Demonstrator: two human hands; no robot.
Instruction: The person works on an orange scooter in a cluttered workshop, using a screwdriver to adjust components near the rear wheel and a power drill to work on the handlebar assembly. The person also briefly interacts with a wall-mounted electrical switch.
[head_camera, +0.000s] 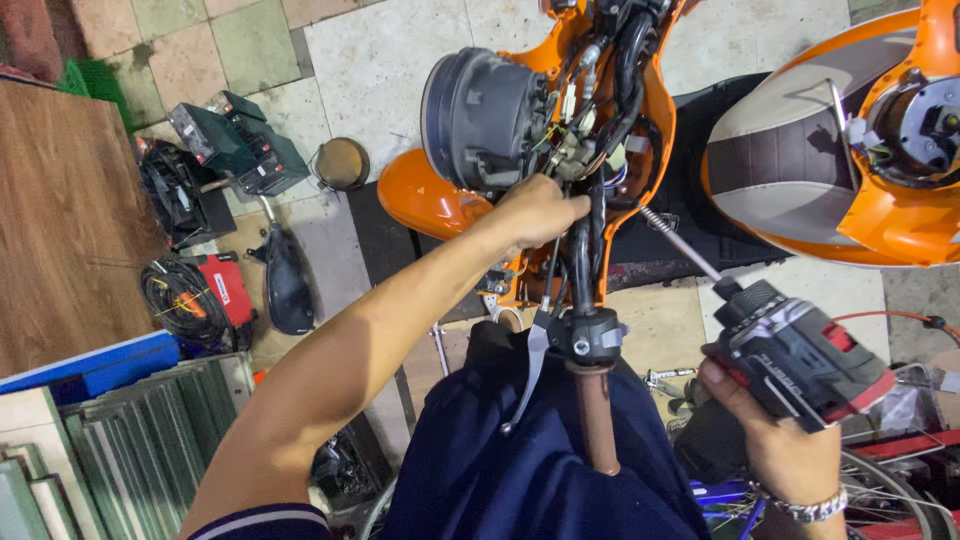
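An orange scooter (430, 195) stands below me with its handlebar cover off, showing cables and connectors (585, 130) behind the round headlight housing (480, 115). My left hand (535, 210) reaches into the wiring and pinches something among the cables; what it grips is hidden by my fingers. My right hand (775, 435) is shut on a black and red cordless drill (795, 365), whose long bit (680, 240) points up-left toward the open handlebar. The bare handlebar end with its brake lever (535, 365) and switch block (590, 335) sits between my arms.
A second orange scooter with a brown and cream seat (800, 150) is at the upper right. On the tiled floor at left lie a green box (240, 140), a black fan unit (180, 195), a coil of cable (185, 300) and a wooden board (60, 220).
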